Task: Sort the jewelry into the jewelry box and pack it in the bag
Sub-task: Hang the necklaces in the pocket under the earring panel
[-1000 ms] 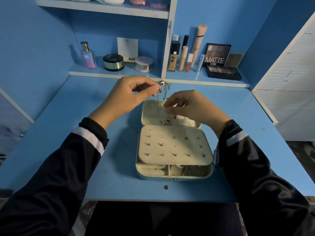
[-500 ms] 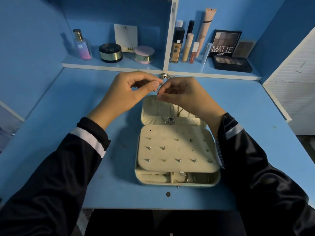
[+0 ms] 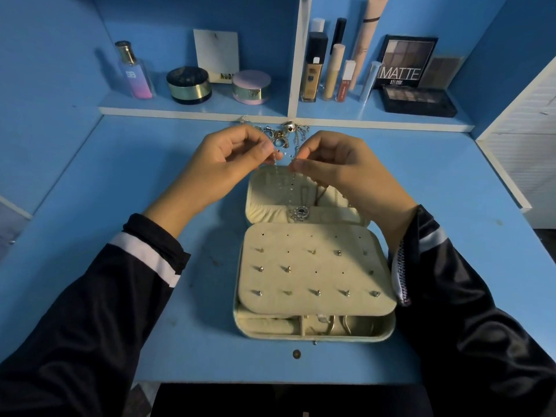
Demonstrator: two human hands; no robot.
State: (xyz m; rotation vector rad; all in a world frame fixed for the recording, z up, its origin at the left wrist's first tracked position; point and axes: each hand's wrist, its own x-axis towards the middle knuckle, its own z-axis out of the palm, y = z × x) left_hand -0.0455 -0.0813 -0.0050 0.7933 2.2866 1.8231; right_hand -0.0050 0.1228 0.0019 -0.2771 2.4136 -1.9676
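Note:
A cream jewelry box [image 3: 240,323] lies open on the blue desk, its stud panel [image 3: 316,269] carrying several small earrings. Over the raised lid, my left hand [image 3: 231,161] and my right hand [image 3: 337,164] each pinch one end of a thin silver necklace [image 3: 290,188]. Its chain hangs in two strands down to a dark round pendant [image 3: 301,212] resting at the lid's pocket. Behind my hands a small heap of loose jewelry [image 3: 284,132] lies on the desk. No bag is in view.
A low shelf [image 3: 192,108] runs along the back with a perfume bottle [image 3: 135,72], two round jars [image 3: 189,85], several makeup tubes [image 3: 334,70] and eyeshadow palettes [image 3: 418,100]. A white cabinet [image 3: 523,130] stands at the right. The desk's front edge is close to my body.
My right hand rose from the pendant to the chain's top, and both hands now hold the two ends slightly apart. The view has tilted down and closer.

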